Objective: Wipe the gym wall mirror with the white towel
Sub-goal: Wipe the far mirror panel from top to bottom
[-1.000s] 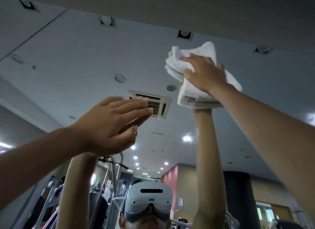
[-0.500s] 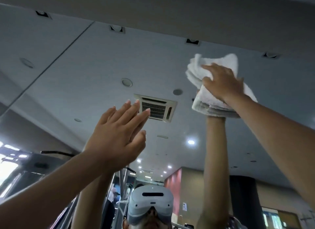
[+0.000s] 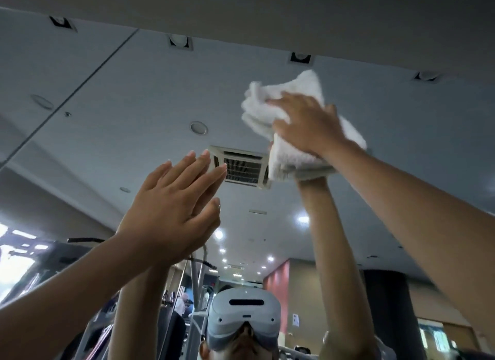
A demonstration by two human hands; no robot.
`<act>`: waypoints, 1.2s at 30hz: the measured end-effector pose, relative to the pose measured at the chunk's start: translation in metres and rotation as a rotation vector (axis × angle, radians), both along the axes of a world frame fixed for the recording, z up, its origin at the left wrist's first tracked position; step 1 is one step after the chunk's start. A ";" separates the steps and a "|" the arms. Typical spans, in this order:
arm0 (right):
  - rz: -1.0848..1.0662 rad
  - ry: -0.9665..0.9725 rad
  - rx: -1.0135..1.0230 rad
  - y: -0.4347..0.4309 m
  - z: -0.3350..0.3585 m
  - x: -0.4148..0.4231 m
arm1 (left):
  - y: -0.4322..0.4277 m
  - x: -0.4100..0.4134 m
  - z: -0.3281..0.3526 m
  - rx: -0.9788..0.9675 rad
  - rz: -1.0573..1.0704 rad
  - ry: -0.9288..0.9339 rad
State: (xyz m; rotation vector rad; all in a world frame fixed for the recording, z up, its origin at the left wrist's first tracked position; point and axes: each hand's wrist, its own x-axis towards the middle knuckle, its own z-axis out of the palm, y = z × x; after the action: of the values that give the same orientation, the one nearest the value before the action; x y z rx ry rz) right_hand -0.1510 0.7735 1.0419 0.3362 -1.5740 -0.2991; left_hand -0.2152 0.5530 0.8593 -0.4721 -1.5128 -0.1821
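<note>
The gym wall mirror (image 3: 134, 91) fills the view and reflects the ceiling and my raised arms. High on the glass, my right hand (image 3: 308, 123) grips the bunched white towel (image 3: 292, 91) and presses it against the mirror, just right of the reflected air vent (image 3: 241, 169). Lower and to the left, my left hand (image 3: 174, 206) rests flat on the glass, its straight fingers pointing up and right. Both hands meet their own reflections on the glass.
A grey wall strip (image 3: 241, 11) runs above the mirror's top edge. A panel seam (image 3: 80, 86) crosses the glass diagonally at the left. Gym machines (image 3: 192, 292) and a person wearing a headset (image 3: 243, 314) are reflected at the bottom.
My right hand slid the towel right, then back left toward the reflected vent. My left hand turned its fingers upward and stays on the glass.
</note>
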 end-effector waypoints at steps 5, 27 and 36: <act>0.008 0.138 -0.323 -0.050 0.008 -0.014 | 0.003 0.001 -0.001 0.014 -0.024 -0.002; -0.034 -0.015 0.127 -0.157 -0.011 -0.028 | -0.097 -0.009 0.009 -0.135 0.034 -0.002; -0.006 0.123 -0.399 -0.214 0.023 -0.042 | -0.148 -0.015 -0.004 -0.178 0.045 -0.014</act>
State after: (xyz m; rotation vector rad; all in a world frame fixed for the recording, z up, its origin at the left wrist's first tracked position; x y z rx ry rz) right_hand -0.1933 0.5593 1.0654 0.0026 -1.4741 -0.0064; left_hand -0.2304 0.4050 0.8552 -0.5781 -1.5592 -0.0153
